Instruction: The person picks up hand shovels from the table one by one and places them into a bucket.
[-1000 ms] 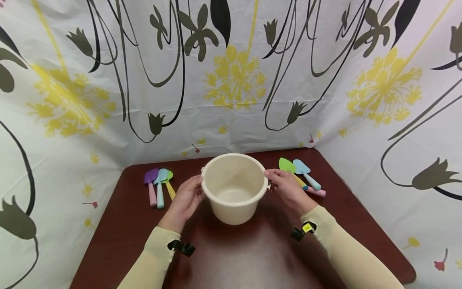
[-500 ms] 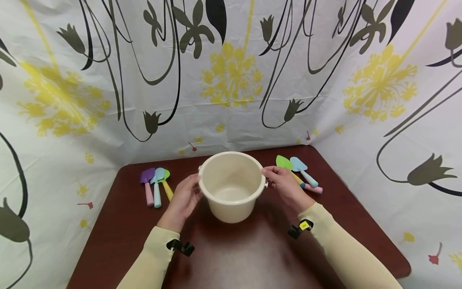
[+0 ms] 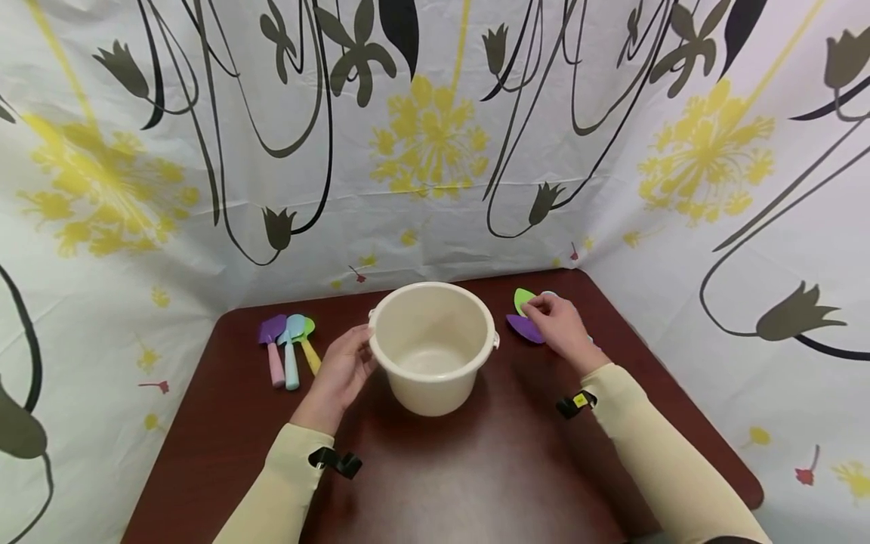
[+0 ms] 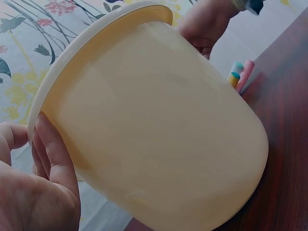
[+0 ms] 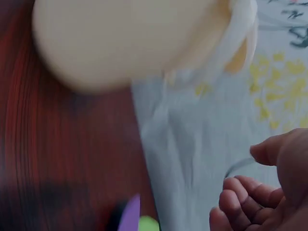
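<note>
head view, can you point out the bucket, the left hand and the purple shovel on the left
Bucket (image 3: 433, 396): head view, on the front outer wall, below the rim.
Left hand (image 3: 342, 372): head view, on the middle of the hand.
Purple shovel (image 3: 275, 361): head view, on its pink handle.

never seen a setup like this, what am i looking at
There is no machine here; a person is working bare-handed. The head view is filmed from the person's head, looking forward and down; the two wrist views are filmed from each wrist. The left hand pinches the rim of a cream bucket. The right hand is beside some small shovels that it partly hides, green and purple ones among them; its grip looks empty. Three other shovels lie at the left of the dark red table: purple, light blue and green.
</note>
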{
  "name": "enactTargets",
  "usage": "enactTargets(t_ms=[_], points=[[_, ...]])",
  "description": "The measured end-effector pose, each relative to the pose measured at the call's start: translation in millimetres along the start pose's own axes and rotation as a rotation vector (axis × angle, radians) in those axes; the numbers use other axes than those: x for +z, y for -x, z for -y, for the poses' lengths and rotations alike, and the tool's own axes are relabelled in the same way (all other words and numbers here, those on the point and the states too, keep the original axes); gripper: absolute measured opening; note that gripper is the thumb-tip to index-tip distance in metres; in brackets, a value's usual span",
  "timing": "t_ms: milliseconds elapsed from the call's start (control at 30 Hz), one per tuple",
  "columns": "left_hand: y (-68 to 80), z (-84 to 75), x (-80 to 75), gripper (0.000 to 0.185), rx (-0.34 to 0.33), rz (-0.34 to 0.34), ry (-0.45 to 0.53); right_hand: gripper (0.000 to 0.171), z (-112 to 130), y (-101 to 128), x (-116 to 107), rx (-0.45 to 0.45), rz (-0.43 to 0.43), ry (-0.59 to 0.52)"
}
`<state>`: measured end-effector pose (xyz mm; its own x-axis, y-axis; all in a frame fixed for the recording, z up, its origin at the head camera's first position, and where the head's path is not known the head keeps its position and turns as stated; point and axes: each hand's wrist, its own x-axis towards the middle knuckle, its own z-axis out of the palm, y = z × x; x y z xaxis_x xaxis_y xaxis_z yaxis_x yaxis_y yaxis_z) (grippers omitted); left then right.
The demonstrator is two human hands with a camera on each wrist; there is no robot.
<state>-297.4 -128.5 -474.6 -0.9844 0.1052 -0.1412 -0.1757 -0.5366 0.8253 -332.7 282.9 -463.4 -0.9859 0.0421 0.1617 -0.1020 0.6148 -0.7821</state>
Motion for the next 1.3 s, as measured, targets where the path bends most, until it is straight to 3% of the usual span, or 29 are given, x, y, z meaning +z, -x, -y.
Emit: enactTargets(t_ms=[67,267,567,867,1067,1300], points=[[0.6,-0.6,-0.3,0.027,-0.005,-0.005,0.003,0.041,-13,-4,-8,-0.016,-0.012,0.129],[0.7,-0.7,-1.5,0.024,-0.006,0.007,0.016,0.046,-42,-11,-18,-0.02,0.007,0.361],[-1.9,0.5,-3.2,0.02,0.003,0.009,0.029,0.043,-65,-23,-3,-0.021,-0.015,0.579],[0.0,0.5,-1.9,0.02,0.006,0.014,0.015,0.035,-73,-31,5,0.018,0.03,0.703],[-0.6,1.7,-1.3,0.02,0.012,0.01,0.018,0.028,-79,-35,6,0.079,0.059,0.699],[-1.5,3.4,-1.8,0.017,0.016,0.003,0.025,0.022,-82,-34,7,0.029,0.071,0.73]])
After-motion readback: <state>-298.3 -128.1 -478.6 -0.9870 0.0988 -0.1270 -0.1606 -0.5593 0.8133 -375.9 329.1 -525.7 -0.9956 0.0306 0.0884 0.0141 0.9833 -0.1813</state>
